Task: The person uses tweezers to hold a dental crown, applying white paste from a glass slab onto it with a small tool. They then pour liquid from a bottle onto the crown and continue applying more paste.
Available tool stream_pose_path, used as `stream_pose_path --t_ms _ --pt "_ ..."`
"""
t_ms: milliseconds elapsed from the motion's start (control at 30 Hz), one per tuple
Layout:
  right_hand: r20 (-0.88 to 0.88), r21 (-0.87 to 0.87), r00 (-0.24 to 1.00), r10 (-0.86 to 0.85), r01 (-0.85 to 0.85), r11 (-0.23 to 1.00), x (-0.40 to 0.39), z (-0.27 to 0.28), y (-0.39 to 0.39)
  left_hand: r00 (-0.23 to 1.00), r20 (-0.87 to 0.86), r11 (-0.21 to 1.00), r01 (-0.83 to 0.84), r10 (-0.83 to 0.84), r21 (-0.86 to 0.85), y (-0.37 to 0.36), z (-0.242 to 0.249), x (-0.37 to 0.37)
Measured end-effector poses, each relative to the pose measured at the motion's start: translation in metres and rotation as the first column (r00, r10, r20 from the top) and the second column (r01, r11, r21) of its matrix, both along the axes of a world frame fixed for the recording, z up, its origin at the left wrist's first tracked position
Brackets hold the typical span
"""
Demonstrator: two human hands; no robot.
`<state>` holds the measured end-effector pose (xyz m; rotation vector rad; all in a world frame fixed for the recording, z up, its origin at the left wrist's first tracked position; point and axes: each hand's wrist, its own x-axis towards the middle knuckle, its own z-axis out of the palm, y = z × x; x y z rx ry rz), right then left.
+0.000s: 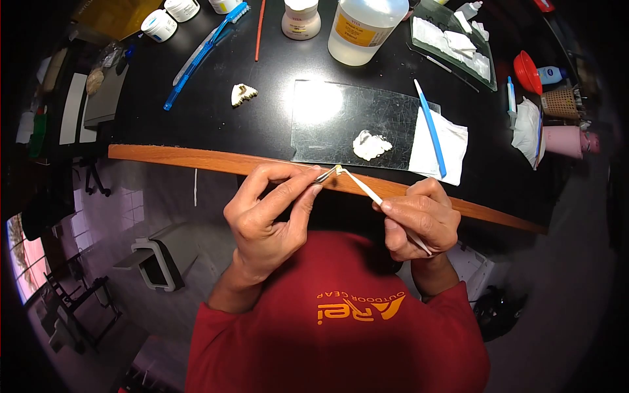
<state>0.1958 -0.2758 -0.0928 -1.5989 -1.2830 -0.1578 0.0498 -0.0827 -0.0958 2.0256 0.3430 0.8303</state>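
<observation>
Your left hand [272, 209] has its grip closed on slender silver metal tweezers [322, 177], pinched between thumb and fingers, with the tips at a tiny yellowish-white piece [338, 169]. Your right hand [422, 219] grips a thin white stick-shaped tool [365, 188], slanted so its bent tip meets or nearly meets that piece; you can't tell contact for certain. The 2 tips and the piece sit over the brown wooden edge of the black bench [268, 137], just beside the near edge of a scratched, clear rectangular plate [327, 134]. On that plate, near your tips, lies an irregular white lump [372, 145]. To its right, 1 blue pen-shaped tool [434, 141] lies across a folded white paper sheet [457, 147], which overlaps the plate. Left of the plate you have a cream fan-shaped piece with a brown, jagged edge [243, 95]. Farther out are a blue toothbrush [206, 54], a thin red stick [260, 33], 3 white round jars [159, 26] and a large translucent container with an orange label [357, 49].
</observation>
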Motion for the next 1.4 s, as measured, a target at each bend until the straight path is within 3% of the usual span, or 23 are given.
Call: stream_pose_path --t_ms 233,333,467,600,633,733,867,900,1000,1400 --pt "-0.031 0.052 0.999 0.009 -0.007 0.999 0.005 0.004 -0.003 0.999 -0.023 0.997 0.027 -0.028 -0.068 0.002 0.006 -0.001" --pt "-0.093 0.059 0.995 -0.019 0.025 0.998 0.004 0.008 -0.006 0.984 0.075 0.811 0.177 -0.164 -0.557 0.003 0.012 -0.011" --pt "-0.119 0.06 0.992 -0.037 0.045 0.997 0.003 0.008 -0.006 0.993 0.106 0.908 0.091 -0.052 -0.41 0.008 0.005 0.003" --pt "-0.134 0.074 0.99 -0.037 0.047 0.996 0.004 0.007 -0.006 0.967 0.226 0.712 0.24 -0.116 -0.66 0.01 -0.001 0.002" --pt "-0.143 0.083 0.989 -0.04 0.052 0.995 0.004 0.007 -0.007 0.971 0.195 0.726 0.234 -0.139 -0.646 0.013 -0.004 0.0" --pt "-0.159 0.113 0.986 -0.042 0.06 0.992 0.005 0.004 -0.007 0.943 0.298 0.626 0.322 -0.147 -0.711 0.012 -0.003 0.001" --pt "-0.182 0.13 0.982 -0.059 0.083 0.988 0.003 0.004 -0.006 0.981 0.167 0.684 0.188 -0.097 -0.705 0.013 -0.001 0.005" --pt "-0.19 0.131 0.979 -0.069 0.095 0.987 0.003 0.004 -0.005 0.973 0.208 0.645 0.225 -0.104 -0.73 0.014 -0.006 0.005" --pt "-0.287 0.103 0.945 -0.155 0.192 0.976 -0.001 0.01 -0.002 0.949 0.301 0.375 0.313 -0.093 -0.872 0.019 -0.008 0.003" --pt "-0.166 -0.02 0.961 -0.221 0.22 0.975 0.02 0.043 0.007 0.931 0.349 0.131 0.361 -0.104 -0.923 0.021 0.001 -0.002"
